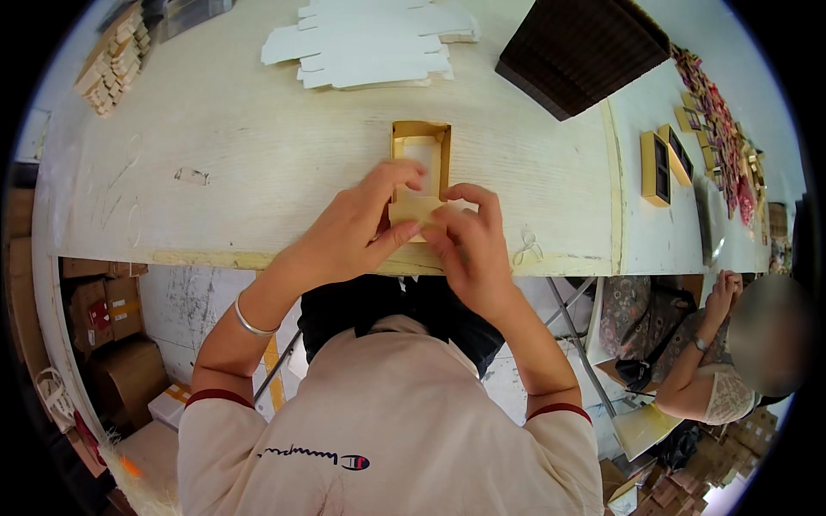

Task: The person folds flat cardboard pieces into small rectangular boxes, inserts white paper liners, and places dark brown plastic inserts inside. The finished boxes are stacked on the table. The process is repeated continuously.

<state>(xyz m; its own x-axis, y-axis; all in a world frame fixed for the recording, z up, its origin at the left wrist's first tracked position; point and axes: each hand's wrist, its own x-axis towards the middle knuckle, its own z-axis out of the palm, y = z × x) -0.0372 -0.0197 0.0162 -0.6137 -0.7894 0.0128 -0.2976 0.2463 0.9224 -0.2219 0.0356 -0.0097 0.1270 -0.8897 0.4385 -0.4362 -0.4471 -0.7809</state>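
A small gold cardboard box (422,129) with a pale inside lies open on the table in front of me, its long sides pointing away. My left hand (348,228) is closed around its near left corner, with the index finger bent over the inside and the thumb against the near flap. My right hand (475,245) is closed on the near right corner, fingers and thumb pinching the end flap (415,209). Both hands' fingertips are slightly blurred, and they hide part of the near end.
Flat white box blanks (370,43) lie stacked at the far middle. A dark brown stack of inserts (585,56) stands far right. Beyond it are gold boxes with dark inserts (655,169). Wooden-looking pieces (114,64) are piled far left. Another person (701,378) sits at the right.
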